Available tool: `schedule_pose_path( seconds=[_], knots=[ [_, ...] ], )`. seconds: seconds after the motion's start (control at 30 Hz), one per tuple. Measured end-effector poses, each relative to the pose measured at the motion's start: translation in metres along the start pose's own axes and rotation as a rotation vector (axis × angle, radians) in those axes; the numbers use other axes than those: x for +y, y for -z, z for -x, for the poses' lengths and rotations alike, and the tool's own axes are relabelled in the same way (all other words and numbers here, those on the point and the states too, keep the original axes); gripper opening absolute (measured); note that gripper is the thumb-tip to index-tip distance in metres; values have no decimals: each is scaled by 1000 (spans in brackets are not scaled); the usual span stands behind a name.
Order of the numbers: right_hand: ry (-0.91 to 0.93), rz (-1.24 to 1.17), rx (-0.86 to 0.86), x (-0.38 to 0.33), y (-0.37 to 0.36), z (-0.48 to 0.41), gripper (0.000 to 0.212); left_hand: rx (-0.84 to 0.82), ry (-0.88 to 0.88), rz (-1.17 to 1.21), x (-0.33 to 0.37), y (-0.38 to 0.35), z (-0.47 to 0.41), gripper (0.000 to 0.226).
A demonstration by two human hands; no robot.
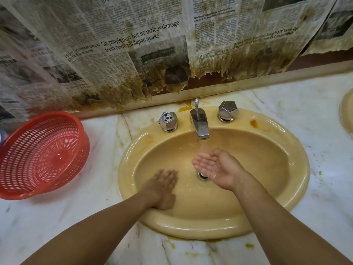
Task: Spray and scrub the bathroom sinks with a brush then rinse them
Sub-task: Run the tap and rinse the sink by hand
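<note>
A yellow oval sink is set in a white marble counter. Water runs from its chrome tap into the bowl. My right hand is cupped palm up under the stream, just above the drain, and holds nothing. My left hand lies flat, palm down, on the wet inner wall of the bowl at the front left, fingers together and empty. Two chrome knobs flank the tap, the left knob and the right knob. No brush or spray bottle is in view.
A red plastic basket leans on the counter at the left. Stained, torn newspaper covers the wall behind the sink. The rim of a second yellow sink shows at the right edge. Yellow stains dot the counter.
</note>
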State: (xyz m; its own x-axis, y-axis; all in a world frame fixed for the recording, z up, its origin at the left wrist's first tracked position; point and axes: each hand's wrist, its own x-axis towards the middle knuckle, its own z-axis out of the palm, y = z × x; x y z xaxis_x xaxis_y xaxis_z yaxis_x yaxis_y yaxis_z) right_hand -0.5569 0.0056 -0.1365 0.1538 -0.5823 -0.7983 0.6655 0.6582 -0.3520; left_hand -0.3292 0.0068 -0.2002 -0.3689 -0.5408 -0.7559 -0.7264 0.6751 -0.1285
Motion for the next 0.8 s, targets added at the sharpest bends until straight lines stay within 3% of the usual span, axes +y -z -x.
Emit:
schedule_pose_path(
  seconds=[0.07,0.17,0.27,0.37,0.6,0.7,0.8],
  knots=[
    [-51,365,-12,1,7,10,34,-166,-119,159,17,11,9,66],
    [46,738,147,1,33,19,25,-201,-225,371,20,24,22,59],
    [271,573,261,-9,55,16,22,-43,-191,701,4,30,31,34],
    [378,403,258,-23,52,24,23,296,-28,1050,-3,40,39,25],
    [314,61,92,-22,25,37,32,967,213,1622,-7,90,43,16],
    [231,-83,33,-18,10,38,32,1070,167,1625,-3,115,51,20],
    [156,-168,6,-15,-6,37,32,1016,47,1559,0,131,52,27]
  ],
)
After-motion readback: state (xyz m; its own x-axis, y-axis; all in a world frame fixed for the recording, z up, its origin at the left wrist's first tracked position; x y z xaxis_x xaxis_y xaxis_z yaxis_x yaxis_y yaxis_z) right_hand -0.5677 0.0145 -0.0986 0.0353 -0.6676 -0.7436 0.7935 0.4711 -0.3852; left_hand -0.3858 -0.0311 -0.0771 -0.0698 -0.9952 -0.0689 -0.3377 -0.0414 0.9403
